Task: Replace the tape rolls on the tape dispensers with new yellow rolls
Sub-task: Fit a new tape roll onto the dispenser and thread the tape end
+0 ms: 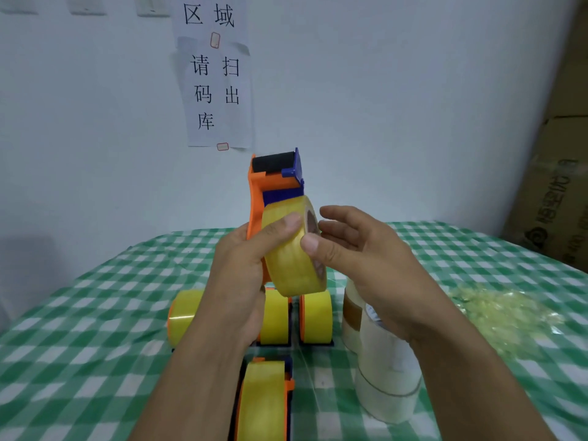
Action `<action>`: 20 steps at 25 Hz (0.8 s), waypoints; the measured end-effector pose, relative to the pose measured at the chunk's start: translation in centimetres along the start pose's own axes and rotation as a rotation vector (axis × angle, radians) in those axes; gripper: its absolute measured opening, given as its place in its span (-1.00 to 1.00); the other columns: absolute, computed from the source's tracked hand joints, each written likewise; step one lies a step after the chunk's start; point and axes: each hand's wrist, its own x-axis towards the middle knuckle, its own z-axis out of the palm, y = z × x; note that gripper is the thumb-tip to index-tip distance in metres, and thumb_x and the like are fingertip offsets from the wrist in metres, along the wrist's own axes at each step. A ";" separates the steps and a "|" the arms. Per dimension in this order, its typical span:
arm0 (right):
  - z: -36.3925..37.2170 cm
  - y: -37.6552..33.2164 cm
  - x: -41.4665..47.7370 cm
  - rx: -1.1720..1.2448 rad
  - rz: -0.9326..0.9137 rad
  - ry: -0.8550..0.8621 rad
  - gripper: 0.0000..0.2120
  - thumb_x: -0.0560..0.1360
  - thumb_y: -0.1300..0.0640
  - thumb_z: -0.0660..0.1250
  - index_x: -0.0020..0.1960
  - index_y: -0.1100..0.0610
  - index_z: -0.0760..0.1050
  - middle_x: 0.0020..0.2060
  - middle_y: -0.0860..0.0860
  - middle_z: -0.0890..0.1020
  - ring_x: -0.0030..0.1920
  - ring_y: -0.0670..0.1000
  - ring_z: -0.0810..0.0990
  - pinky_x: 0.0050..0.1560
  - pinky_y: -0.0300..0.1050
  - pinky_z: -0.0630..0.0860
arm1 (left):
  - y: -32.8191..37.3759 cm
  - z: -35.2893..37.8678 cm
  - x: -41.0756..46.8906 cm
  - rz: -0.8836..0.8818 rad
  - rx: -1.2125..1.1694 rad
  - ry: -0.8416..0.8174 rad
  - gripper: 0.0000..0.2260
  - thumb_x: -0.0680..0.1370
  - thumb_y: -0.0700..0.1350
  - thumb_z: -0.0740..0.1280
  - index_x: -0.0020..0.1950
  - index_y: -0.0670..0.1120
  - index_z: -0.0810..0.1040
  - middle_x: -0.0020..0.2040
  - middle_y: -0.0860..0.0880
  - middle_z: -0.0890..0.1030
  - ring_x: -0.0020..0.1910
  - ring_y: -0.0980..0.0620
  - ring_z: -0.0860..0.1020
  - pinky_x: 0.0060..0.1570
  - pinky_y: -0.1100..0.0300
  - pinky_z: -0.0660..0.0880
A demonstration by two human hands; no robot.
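Note:
I hold an orange and blue tape dispenser (273, 179) up above the table, its black roller at the top. A yellow tape roll (294, 249) sits on it, tilted. My left hand (251, 259) grips the dispenser's body, thumb pressed on the roll's face. The thumb of my right hand (359, 249) touches the roll's right edge, while its fingers are spread loosely beside the cardboard core.
On the green checked tablecloth (95, 313) stand several dispensers loaded with yellow rolls (315, 313), one close to me (264, 402). Pale used rolls (385, 370) are stacked at the right, beside crumpled yellow tape scraps (506, 313). Cardboard boxes (553, 198) stand far right.

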 end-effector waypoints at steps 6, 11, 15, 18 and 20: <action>-0.2 0.4 0.4 0.082 -0.009 -0.006 -0.33 0.20 -0.16 0.58 0.27 -0.04 0.54 0.19 -0.14 0.68 0.22 -0.17 0.62 0.32 -0.01 0.54 | -0.1 -0.1 0.0 0.023 -0.004 -0.085 -0.58 0.42 -0.04 0.41 0.19 -0.27 0.61 0.00 -0.28 0.70 -0.10 -0.24 0.66 0.04 -0.34 0.58; -0.3 0.3 0.5 0.219 0.045 0.067 -0.61 0.39 -0.15 0.43 0.10 0.08 0.64 0.04 0.00 0.74 0.12 -0.05 0.70 0.26 0.00 0.56 | 0.7 -0.1 -0.3 0.003 -0.111 -0.045 -0.69 0.35 -0.05 0.54 -0.03 -0.22 0.67 -0.19 -0.19 0.68 -0.24 -0.12 0.66 -0.09 -0.09 0.65; 0.1 1.0 1.2 0.242 0.213 0.104 -0.76 0.65 0.11 0.28 0.03 0.26 0.61 -0.09 0.17 0.75 -0.04 0.17 0.75 0.10 0.15 0.65 | 0.8 0.2 -0.2 -0.049 -0.186 0.057 -0.78 0.25 -0.05 0.53 -0.19 -0.13 0.68 -0.28 -0.11 0.67 -0.35 -0.03 0.64 -0.21 0.05 0.65; 0.5 1.5 1.3 0.304 0.286 0.104 -0.70 0.65 0.11 0.28 0.13 0.37 0.55 -0.01 0.29 0.71 -0.05 0.27 0.73 0.05 0.22 0.66 | 0.9 0.2 -0.2 -0.084 -0.263 0.098 -0.92 0.31 -0.09 0.47 -0.28 -0.10 0.69 -0.28 -0.08 0.67 -0.32 -0.01 0.66 -0.20 0.11 0.65; 0.6 1.6 1.4 0.358 0.298 0.078 -0.64 0.64 0.05 0.31 0.18 0.37 0.55 0.00 0.32 0.70 0.01 0.30 0.71 0.09 0.26 0.65 | 1.2 0.2 -0.3 -0.094 -0.287 0.115 -0.86 0.31 -0.08 0.46 -0.21 -0.11 0.72 -0.12 -0.12 0.72 -0.12 -0.06 0.71 -0.05 0.04 0.64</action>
